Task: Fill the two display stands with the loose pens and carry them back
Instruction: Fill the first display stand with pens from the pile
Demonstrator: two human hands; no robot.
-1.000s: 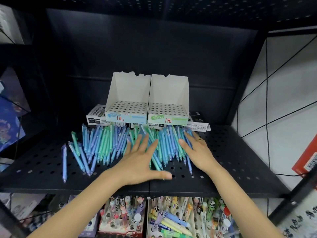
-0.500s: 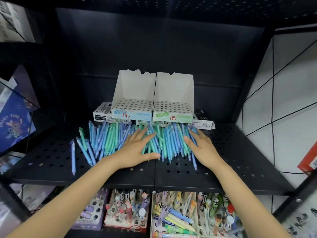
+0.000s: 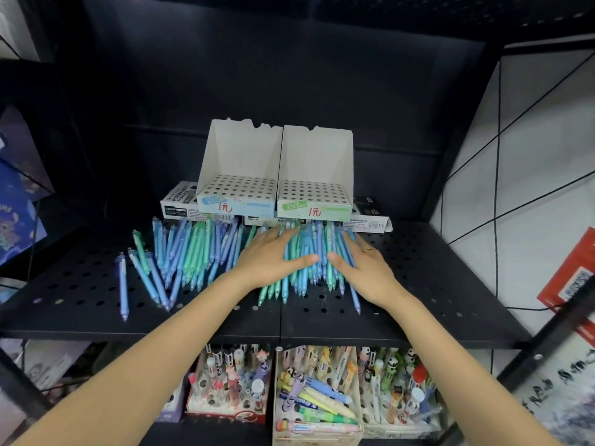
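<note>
Two hands flat, fingers straight, on loose pens [image 3: 302, 255] on black perforated shelf [image 3: 418, 284]: left hand [image 3: 269, 257] and right hand [image 3: 363, 268] press bunch from either side. Blue-labelled stand [image 3: 238, 188] and green-labelled stand [image 3: 315, 191] sit empty behind, atop flat boxes [image 3: 180, 201].

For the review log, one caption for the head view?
Both hands, left hand and right hand, press flat on loose pens before two empty display stands.

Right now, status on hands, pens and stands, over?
Left hand and right hand flat on the loose pens, gripping nothing. Both display stands empty, behind the pile. Nothing blocking.
</note>
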